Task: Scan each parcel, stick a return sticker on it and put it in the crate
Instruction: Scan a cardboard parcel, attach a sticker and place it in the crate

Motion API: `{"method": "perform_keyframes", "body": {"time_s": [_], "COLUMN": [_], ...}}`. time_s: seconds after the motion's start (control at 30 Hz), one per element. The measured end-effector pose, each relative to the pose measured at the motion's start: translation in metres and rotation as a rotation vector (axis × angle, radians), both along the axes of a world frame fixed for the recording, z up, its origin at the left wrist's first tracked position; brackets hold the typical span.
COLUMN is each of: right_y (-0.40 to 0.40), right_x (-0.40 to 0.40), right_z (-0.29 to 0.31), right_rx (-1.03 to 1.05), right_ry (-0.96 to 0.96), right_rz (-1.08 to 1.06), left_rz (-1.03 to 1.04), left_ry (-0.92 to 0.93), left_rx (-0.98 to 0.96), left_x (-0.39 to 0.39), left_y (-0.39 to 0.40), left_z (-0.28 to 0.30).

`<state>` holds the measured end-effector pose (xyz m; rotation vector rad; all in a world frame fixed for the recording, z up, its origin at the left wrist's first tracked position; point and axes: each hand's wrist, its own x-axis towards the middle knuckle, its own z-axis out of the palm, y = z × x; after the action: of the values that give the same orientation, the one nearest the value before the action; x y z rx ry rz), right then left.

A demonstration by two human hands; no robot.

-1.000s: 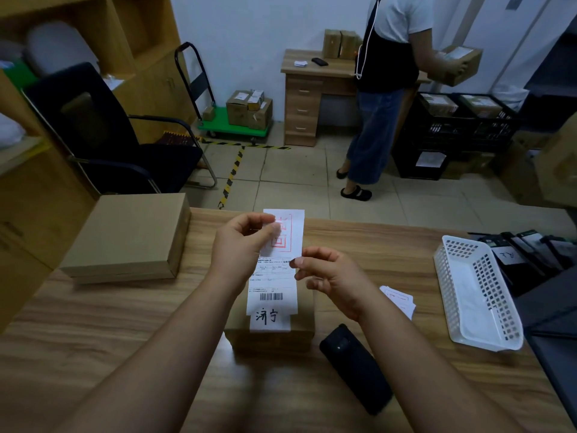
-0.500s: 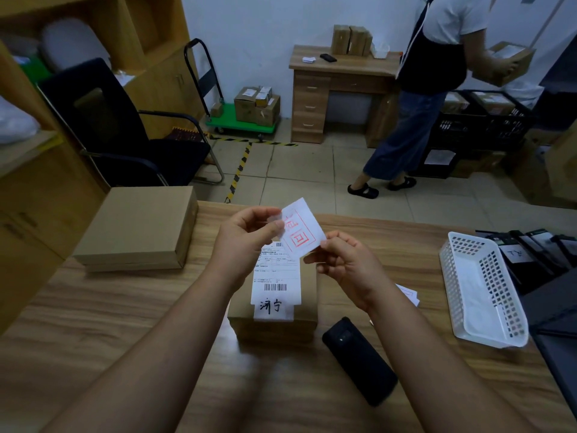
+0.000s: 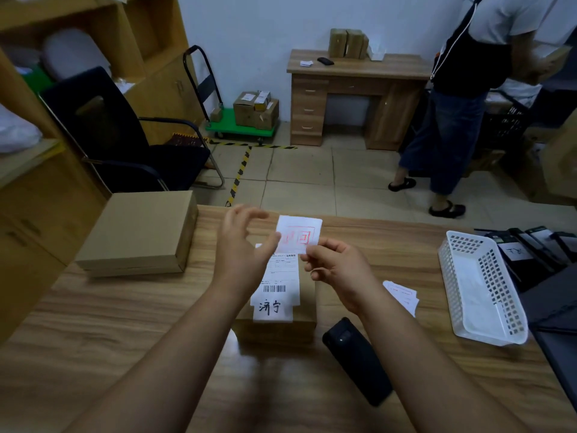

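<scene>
Right hand (image 3: 338, 270) has the return sticker (image 3: 299, 234) in a pinch grip, held above the parcel (image 3: 278, 310) sitting on the bench (image 3: 125, 323). Left hand (image 3: 242, 254) has fingers spread, just touching the sticker's edge.

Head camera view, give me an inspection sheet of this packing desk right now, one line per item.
Surface: wooden desk, grain finish, mostly bare near the camera.
Job's things: small parcel with a barcode label; return sticker held above it; spare stickers; black scanner lying flat.
Clutter: flat cardboard box; white basket, tilted.
Grippers: right hand pinches the sticker; left hand open beside it.
Cables: nothing seen.
Surroundings: office chair, green trolley with boxes, second desk, a person standing at black crates.
</scene>
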<state>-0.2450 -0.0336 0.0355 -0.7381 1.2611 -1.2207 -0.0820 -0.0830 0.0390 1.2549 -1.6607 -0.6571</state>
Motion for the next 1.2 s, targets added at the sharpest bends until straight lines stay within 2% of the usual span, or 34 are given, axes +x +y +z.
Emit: {"method": "perform_keyframes", "body": {"time_s": [0.07,0.13,0.2,0.27,0.37,0.5,0.67,0.73,1.2], "right_y": [0.000,0.001,0.003,0.004,0.006,0.007,0.010,0.011,0.012], "right_x": [-0.004,-0.007,-0.009,-0.010,-0.011,-0.005,0.003,0.005,0.012], "right_z": [0.000,0.002,0.005,0.009,0.012,0.013,0.014,0.015,0.020], "right_rx": [0.016,-0.002,-0.036,-0.061,-0.067,-0.034,-0.028,-0.033,-0.097], "right_ry": [0.088,0.133,0.147,0.131,0.067,-0.052,-0.267,-0.296,-0.142], "right_rz": [0.031,0.103,0.153,0.138,0.048,0.036,0.053,0.056,0.055], "left_rz": [-0.134,-0.318,-0.383,-0.354,-0.359,-0.355,-0.316,-0.311,-0.306], "left_ry": [-0.242,-0.319,-0.258,-0.167,-0.108,0.002,0.058,0.052,-0.057], "left_rx": [-0.288,-0.306,-0.166,-0.053,0.021,0.129,0.127,0.117,0.001], "left_x": [0.004,0.003,0.001,0.001,0.001,-0.001,-0.001,0.002,0.009], "left_y": [-0.003,-0.003,0.002,0.006,0.009,0.013,0.019,0.019,0.021], "left_z": [-0.001,-0.003,-0.003,-0.004,-0.005,0.000,0.007,0.006,0.009]}}
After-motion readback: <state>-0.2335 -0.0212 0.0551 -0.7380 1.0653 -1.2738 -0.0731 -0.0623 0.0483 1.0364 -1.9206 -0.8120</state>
